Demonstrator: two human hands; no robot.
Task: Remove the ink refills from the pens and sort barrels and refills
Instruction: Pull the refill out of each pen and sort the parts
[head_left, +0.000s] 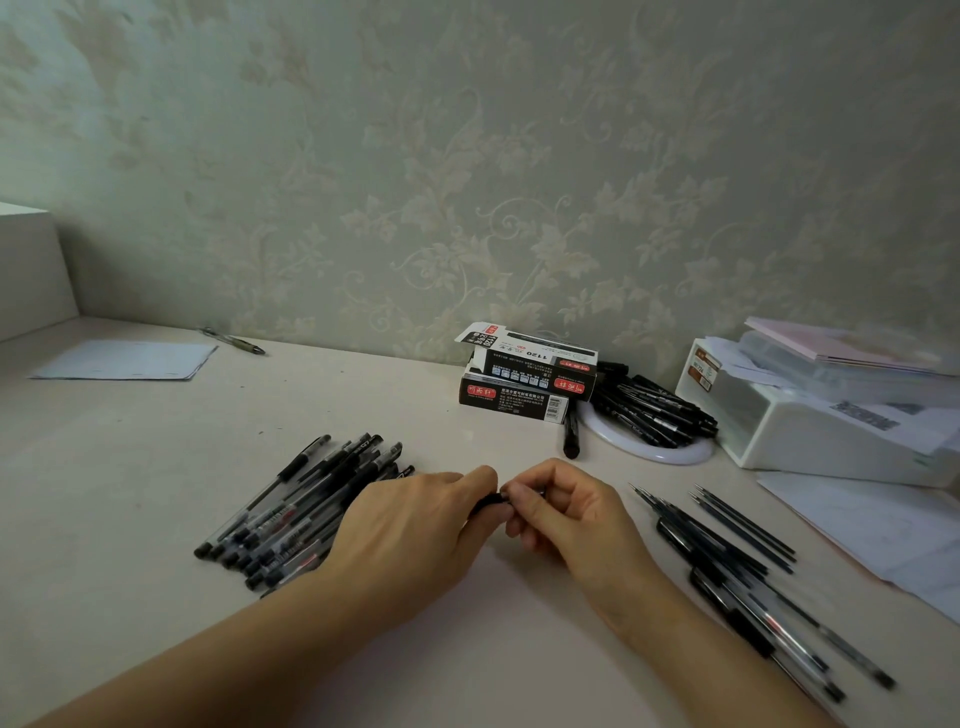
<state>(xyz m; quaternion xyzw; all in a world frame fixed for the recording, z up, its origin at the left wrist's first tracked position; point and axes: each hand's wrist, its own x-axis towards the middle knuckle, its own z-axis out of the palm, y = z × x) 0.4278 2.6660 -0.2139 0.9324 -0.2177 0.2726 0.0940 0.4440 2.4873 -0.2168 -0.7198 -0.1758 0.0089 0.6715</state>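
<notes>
- Both our hands pinch one black pen (488, 502) at mid-table: left hand (415, 525), right hand (566, 512); our fingers hide most of it.
- Blurred barrels (769, 623) and refills (727, 525) lie right.
- Pale table (130, 467); floral wallpaper (467, 156) behind.

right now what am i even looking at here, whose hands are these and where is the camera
One picture, from a camera worn on a person's head, looking down at their own bare hands over a pale desk. The left hand and right hand pinch a dark pen between them, mostly hidden. A pile of whole pens lies to the left; thin refills and barrels lie to the right. Behind sit two pen boxes.
</notes>
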